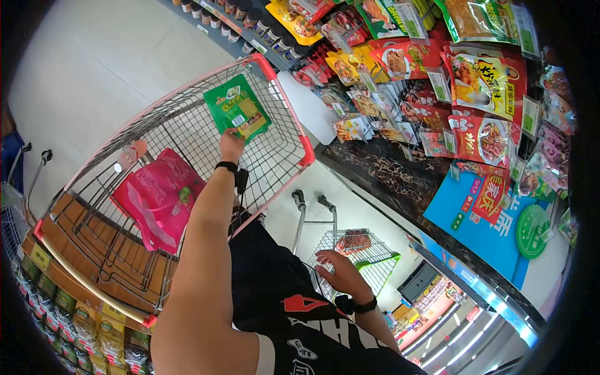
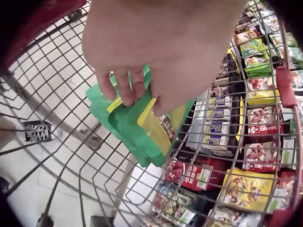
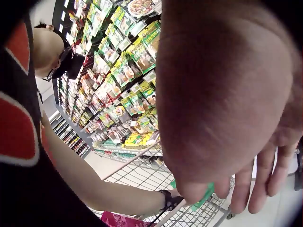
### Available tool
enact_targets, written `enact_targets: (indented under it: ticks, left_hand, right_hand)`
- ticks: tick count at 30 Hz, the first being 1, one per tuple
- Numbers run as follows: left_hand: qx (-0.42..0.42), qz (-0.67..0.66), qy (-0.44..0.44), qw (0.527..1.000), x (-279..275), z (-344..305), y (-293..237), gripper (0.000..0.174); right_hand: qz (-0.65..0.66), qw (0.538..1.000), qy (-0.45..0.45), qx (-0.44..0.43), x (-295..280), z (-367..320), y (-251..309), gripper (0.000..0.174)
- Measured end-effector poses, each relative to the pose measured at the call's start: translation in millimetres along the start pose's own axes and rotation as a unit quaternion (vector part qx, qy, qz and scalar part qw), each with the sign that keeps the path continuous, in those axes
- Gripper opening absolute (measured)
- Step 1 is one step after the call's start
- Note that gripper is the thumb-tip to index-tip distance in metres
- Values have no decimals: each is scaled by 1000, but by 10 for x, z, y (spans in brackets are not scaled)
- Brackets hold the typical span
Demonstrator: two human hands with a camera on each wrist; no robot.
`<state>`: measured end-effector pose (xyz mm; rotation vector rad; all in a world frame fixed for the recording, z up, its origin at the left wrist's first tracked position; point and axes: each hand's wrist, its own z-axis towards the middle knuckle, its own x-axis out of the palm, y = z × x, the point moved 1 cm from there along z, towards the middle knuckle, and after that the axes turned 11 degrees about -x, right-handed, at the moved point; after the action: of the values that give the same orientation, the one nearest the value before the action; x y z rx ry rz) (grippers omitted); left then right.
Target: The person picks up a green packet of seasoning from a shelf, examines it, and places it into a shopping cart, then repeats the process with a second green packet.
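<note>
Down inside the shopping cart, my left hand (image 1: 232, 145) pinches the edge of a flat green seasoning packet (image 1: 237, 107) with a yellow label. In the left wrist view, the fingers curl over the packet's top edge (image 2: 137, 130), which overlaps the cart's wire mesh. A bright pink bag (image 1: 159, 197) lies in the cart nearer my body, beside a clear bottle with a pinkish cap (image 1: 130, 155). My right hand (image 1: 342, 274) hangs in front of my shirt, fingers loosely bent and holding nothing. Its palm and fingers (image 3: 251, 187) fill much of the right wrist view.
Shelves of hanging food pouches (image 1: 481, 87) rise at the right, above a dark marbled ledge (image 1: 387, 175). A second cart with a green edge (image 1: 381, 265) stands close on my right. Jars (image 1: 250, 19) line a far shelf, and bagged goods (image 1: 87, 322) lie at lower left.
</note>
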<state>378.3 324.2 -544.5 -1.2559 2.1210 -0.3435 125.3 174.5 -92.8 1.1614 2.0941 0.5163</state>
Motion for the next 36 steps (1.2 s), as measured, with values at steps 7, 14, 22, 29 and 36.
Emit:
enact_targets:
  ticks: [7, 14, 22, 29, 36]
  left_hand:
    - [7, -48, 73, 996, -445, -132, -259, 25]
    - [-54, -65, 125, 989, -78, 530, 332, 24]
    - [-94, -216, 161, 958, -53, -40, -114, 23]
    - [-23, -180, 160, 970, -137, -148, -382, 29]
    - [160, -203, 78, 963, -556, -992, -1205, 28]
  right_hand:
    - [1, 999, -33, -32, 24, -58, -95, 36]
    - [25, 999, -40, -15, 184, -158, -386, 33]
    - [64, 997, -30, 32, 336, -279, -556, 31]
    - [94, 994, -62, 9, 430, -306, -698, 30]
    - [60, 990, -98, -82, 248, -337, -631, 32]
